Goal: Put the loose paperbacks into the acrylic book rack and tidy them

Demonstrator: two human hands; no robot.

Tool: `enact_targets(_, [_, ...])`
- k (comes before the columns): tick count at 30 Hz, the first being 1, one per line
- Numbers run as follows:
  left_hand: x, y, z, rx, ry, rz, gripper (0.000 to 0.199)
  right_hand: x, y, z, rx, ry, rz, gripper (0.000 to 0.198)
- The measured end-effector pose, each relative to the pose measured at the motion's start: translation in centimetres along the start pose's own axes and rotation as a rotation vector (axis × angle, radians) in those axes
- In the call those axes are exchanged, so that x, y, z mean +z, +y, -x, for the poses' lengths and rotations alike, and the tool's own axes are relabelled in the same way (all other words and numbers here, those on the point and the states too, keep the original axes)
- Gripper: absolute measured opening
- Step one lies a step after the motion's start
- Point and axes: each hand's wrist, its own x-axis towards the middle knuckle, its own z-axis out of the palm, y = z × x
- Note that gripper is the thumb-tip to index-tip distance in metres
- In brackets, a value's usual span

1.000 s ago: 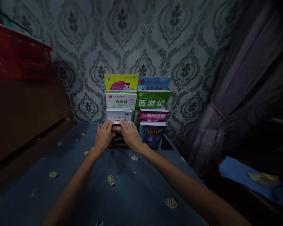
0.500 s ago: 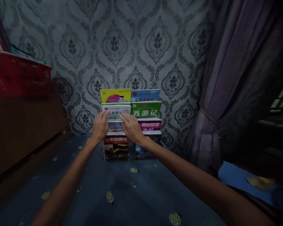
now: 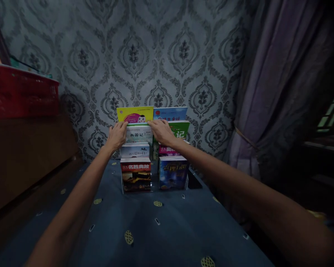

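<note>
A tiered book rack holds two columns of upright books. In the left column, a white book (image 3: 137, 135) with dark lettering stands in the second row from the back. My left hand (image 3: 117, 136) grips its upper left corner with bent fingers. At the upper right corner, the fingertips of my right hand (image 3: 161, 131) press together on the top edge. Behind it rises a yellow book (image 3: 135, 113) with a cartoon figure. My right hand partly hides a green book (image 3: 183, 129). Lower down are a pale book (image 3: 135, 151) and a red-and-black book (image 3: 136, 177).
A blue book (image 3: 171, 113) stands at the back right, a dark blue one (image 3: 173, 174) at the front right. The rack rests on a dark blue patterned cloth (image 3: 144, 230). To the left, a red basket (image 3: 22, 92) sits on a brown box (image 3: 30, 155). A purple curtain (image 3: 256, 104) hangs right.
Both hands have moved up from the white book's front to its top corners. My right hand now covers part of the green book, and the lower books show more fully.
</note>
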Motion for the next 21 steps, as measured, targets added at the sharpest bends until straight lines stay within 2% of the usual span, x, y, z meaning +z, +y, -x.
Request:
enact_targets(10, [-0.2,0.1,0.0,0.002,0.019,-0.033,0.044,0.2,-1.0,0.0,0.022,0.062,0.074,0.043])
enact_targets(15, [-0.1,0.1,0.0,0.003,0.025,0.002,0.042,-0.2,-1.2,0.3,0.026,0.041,0.055,0.043])
enact_targets(18, [-0.1,-0.2,-0.3,0.009,0.091,0.052,0.041,-0.4,-1.1,0.2,0.023,0.034,0.027,0.039])
enact_targets(21, [-0.1,-1.0,-1.1,-0.055,0.237,0.116,0.043,-0.7,-0.7,-0.3,0.049,0.063,0.004,0.039])
